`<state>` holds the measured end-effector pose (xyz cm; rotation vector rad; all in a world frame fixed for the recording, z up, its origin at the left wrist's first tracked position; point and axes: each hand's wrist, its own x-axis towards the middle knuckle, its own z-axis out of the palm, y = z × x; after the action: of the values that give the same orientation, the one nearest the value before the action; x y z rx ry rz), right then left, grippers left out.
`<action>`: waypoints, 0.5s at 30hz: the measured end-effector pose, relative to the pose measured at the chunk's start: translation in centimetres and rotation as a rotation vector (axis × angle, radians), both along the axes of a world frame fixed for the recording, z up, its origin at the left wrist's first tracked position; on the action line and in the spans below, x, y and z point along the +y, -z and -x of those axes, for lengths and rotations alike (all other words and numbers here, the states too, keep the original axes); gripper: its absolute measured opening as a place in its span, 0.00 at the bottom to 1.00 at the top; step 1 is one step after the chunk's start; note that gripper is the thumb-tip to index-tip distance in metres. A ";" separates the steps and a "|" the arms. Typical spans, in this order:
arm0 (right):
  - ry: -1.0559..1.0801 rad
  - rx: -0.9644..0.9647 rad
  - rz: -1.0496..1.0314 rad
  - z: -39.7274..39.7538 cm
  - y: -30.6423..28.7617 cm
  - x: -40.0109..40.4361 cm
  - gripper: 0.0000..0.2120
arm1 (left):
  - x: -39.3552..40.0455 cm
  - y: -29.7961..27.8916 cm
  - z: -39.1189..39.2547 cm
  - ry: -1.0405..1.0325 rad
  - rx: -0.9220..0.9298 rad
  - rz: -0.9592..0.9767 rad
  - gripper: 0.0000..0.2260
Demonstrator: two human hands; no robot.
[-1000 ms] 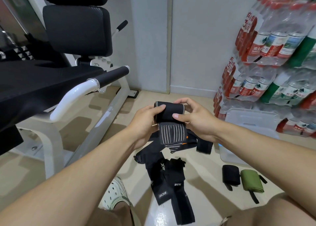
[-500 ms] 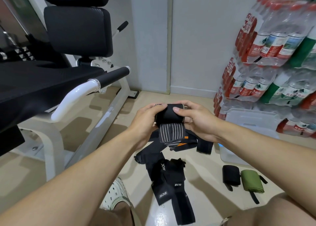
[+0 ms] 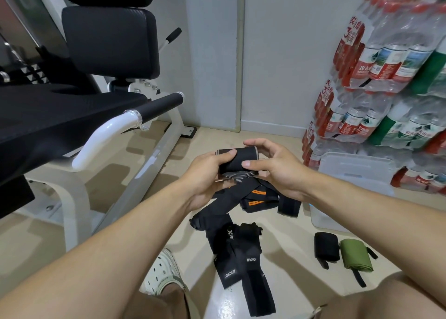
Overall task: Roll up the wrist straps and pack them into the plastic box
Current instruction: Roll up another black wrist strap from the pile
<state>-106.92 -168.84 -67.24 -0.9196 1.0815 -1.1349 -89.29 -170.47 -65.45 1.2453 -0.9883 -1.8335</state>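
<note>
Nearest me: my white clog [image 3: 162, 274] on the tan floor, loose black wrist straps [image 3: 237, 253] with white logo print lying flat beside it. To their right, a rolled black strap [image 3: 326, 247] touching a rolled green strap [image 3: 356, 257], tabs trailing. Further out, straps with orange stripes [image 3: 258, 198] in a heap. Above that heap, both hands grasp one black wrist strap roll [image 3: 237, 160]: left hand [image 3: 205, 176] gripping its left end, right hand [image 3: 277, 167] pinching the right end, thumb on front. Roll is tight, grey edge trim, striped tail hanging under. Clear plastic box [image 3: 357, 171] sits right of my hands, by the stacked water bottle packs [image 3: 386, 77]. Gym machine [image 3: 96, 82] at left
</note>
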 end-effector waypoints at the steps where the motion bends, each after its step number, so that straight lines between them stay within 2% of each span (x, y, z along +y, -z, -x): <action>1: -0.010 -0.009 -0.014 0.0 -0.1 0.0 0.23 | -0.1 0.0 0.0 -0.006 0.000 0.011 0.12; 5: -0.018 -0.068 -0.085 -0.1 -0.2 0.1 0.19 | -0.5 0.3 -0.3 -0.024 -0.030 0.075 0.15; 10: -0.071 -0.045 -0.169 -0.1 -0.2 0.3 0.16 | -0.2 0.3 -0.3 -0.022 -0.038 0.123 0.19; 15: -0.021 -0.056 -0.100 -0.2 -0.1 0.3 0.15 | -0.1 0.2 0.0 -0.024 -0.047 0.093 0.18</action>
<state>-106.69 -168.57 -67.11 -0.8151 1.0709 -1.0735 -89.26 -170.54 -65.68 1.2441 -1.0676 -1.7266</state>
